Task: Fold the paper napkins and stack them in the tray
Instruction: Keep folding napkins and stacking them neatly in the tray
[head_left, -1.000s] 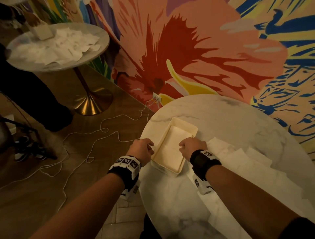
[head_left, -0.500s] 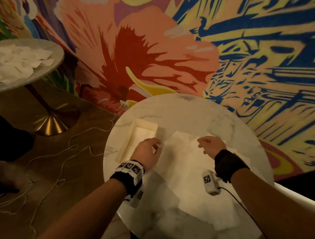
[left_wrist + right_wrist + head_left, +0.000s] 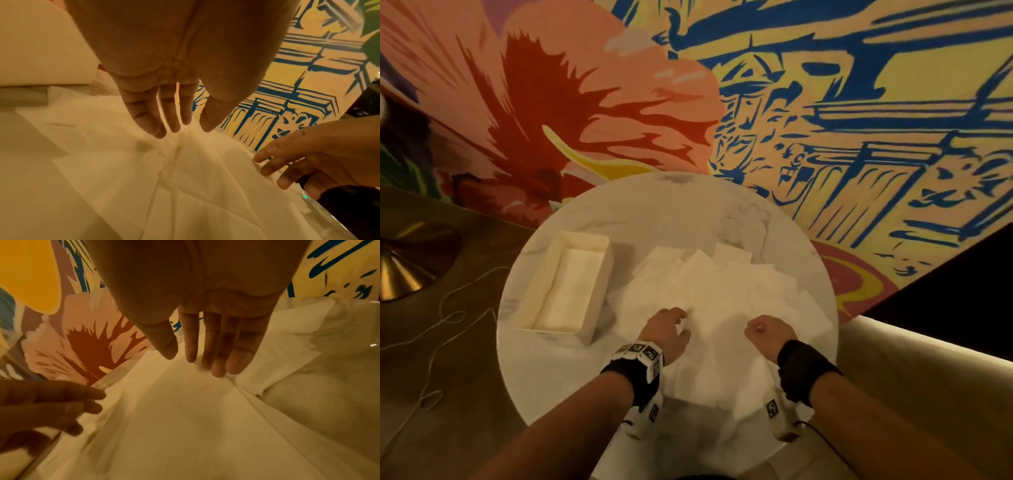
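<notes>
A cream tray stands on the left of the round marble table, with a folded napkin lying flat inside. To its right spreads a loose pile of white napkins. Both hands are on the top napkin near me. My left hand meets it with fingers and thumb drawn together, and the paper puckers up between them. My right hand lays straight fingertips on the napkin's right part, thumb apart. The tray's wall is just left of my left hand.
A painted mural wall rises right behind the table. On the floor to the left are a brass table base and a white cable. A lit padded ledge runs along the right.
My hands left the tray, went right to the napkin pile and have drawn back toward me on the top napkin. The head view swung right, so the second table is out of sight.
</notes>
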The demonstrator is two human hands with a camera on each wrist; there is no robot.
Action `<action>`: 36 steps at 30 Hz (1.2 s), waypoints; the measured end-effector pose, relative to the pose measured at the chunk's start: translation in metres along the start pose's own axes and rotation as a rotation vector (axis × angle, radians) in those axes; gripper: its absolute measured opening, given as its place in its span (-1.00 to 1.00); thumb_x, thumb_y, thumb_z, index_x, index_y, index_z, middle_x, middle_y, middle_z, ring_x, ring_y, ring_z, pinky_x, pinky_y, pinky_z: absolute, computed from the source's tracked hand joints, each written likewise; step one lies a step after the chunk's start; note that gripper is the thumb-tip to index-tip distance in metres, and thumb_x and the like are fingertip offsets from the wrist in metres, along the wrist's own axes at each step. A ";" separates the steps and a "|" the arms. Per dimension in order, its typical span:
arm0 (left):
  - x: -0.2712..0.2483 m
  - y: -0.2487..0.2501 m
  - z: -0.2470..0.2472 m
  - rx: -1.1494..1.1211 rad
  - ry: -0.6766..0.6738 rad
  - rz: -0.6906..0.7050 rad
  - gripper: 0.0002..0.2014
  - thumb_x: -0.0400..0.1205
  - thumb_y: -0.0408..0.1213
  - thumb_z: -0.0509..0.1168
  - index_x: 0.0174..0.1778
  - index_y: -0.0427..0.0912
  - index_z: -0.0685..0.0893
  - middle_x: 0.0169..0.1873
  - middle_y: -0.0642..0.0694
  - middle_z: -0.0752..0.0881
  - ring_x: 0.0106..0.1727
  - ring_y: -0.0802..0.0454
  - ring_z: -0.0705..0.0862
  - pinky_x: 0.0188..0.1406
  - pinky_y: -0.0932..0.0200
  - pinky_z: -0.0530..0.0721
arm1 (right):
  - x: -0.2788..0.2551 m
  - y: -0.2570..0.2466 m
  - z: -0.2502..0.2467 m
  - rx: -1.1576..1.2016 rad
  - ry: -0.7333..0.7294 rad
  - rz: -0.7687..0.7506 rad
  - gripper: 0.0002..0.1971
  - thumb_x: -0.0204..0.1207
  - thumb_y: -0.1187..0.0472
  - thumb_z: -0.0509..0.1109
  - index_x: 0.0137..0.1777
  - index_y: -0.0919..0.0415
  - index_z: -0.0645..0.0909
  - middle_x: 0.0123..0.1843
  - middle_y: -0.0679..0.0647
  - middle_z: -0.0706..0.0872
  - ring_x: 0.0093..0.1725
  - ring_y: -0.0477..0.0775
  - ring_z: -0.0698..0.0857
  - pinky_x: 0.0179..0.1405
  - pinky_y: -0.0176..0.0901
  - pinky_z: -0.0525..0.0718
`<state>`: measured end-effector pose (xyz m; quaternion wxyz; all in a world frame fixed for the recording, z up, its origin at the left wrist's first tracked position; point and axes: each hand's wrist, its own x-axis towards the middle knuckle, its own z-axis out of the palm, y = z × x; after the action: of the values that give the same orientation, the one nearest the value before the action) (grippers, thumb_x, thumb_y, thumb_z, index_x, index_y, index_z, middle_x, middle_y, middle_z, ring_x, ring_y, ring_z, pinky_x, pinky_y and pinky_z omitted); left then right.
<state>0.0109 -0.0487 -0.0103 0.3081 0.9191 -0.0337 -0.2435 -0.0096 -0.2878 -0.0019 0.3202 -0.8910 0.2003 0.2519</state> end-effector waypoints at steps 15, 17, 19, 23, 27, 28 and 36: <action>-0.001 0.047 0.047 -0.234 0.004 -0.028 -0.73 0.66 -0.26 0.35 0.23 0.03 0.49 -0.12 -0.03 0.66 -0.19 0.02 0.65 -0.20 0.17 0.61 | -0.010 0.035 0.004 0.244 0.063 -0.038 -0.87 0.62 0.19 0.33 0.11 0.03 0.48 0.01 0.06 0.70 -0.07 0.10 0.67 0.01 -0.11 0.65; 0.001 0.050 0.041 -0.264 0.040 -0.013 -0.78 0.67 -0.29 0.33 0.16 0.05 0.51 -0.08 -0.07 0.66 -0.21 -0.01 0.65 -0.26 0.17 0.63 | -0.011 0.035 0.000 0.301 0.039 -0.061 -0.86 0.62 0.14 0.34 0.10 -0.01 0.46 0.00 0.06 0.70 -0.14 0.07 0.66 -0.12 -0.18 0.60; 0.003 0.053 0.034 -0.296 0.069 0.011 -0.81 0.69 -0.32 0.30 0.11 0.07 0.54 -0.05 -0.11 0.68 -0.23 -0.02 0.64 -0.29 0.16 0.62 | -0.011 0.033 -0.004 0.343 -0.023 -0.105 -0.83 0.61 0.11 0.38 0.09 -0.07 0.45 -0.03 0.05 0.71 -0.22 0.01 0.63 -0.21 -0.24 0.55; 0.003 0.061 0.017 -0.357 0.140 0.040 -0.84 0.72 -0.29 0.25 0.09 0.10 0.55 -0.05 -0.06 0.68 -0.24 0.05 0.62 -0.32 0.23 0.56 | -0.014 0.017 -0.008 0.413 -0.065 -0.208 -0.78 0.59 0.24 0.42 0.09 -0.07 0.50 -0.08 0.07 0.68 -0.20 0.01 0.63 -0.21 -0.33 0.52; -0.005 0.061 0.000 -0.391 0.139 0.046 -0.82 0.69 -0.09 0.33 0.19 0.12 0.57 -0.07 0.01 0.70 -0.25 0.11 0.65 -0.38 0.32 0.51 | -0.012 -0.004 -0.015 0.473 0.029 -0.284 -0.82 0.58 0.33 0.43 0.05 0.04 0.59 -0.19 0.06 0.70 -0.15 0.05 0.68 -0.19 -0.33 0.55; -0.007 0.059 -0.003 -0.377 0.136 0.049 -0.78 0.66 -0.09 0.39 0.20 0.13 0.59 -0.08 0.05 0.70 -0.24 0.13 0.66 -0.42 0.40 0.49 | -0.011 -0.009 -0.016 0.494 0.040 -0.294 -0.82 0.57 0.34 0.44 0.05 0.05 0.62 -0.18 0.08 0.72 -0.13 0.08 0.70 -0.17 -0.32 0.57; -0.010 0.045 -0.028 -0.207 0.329 0.069 -0.94 0.64 -0.14 0.41 -0.08 0.07 0.80 -0.24 0.13 0.67 -0.20 0.09 0.58 -0.34 0.49 0.40 | -0.011 -0.043 -0.018 0.352 0.136 -0.376 -0.92 0.54 0.18 0.51 -0.10 -0.06 0.77 -0.13 -0.18 0.74 -0.07 -0.14 0.68 0.00 -0.47 0.59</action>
<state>0.0195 -0.0671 0.0397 0.4104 0.9082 0.0106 -0.0815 0.0098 -0.2670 0.0370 0.4971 -0.8582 0.0928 0.0886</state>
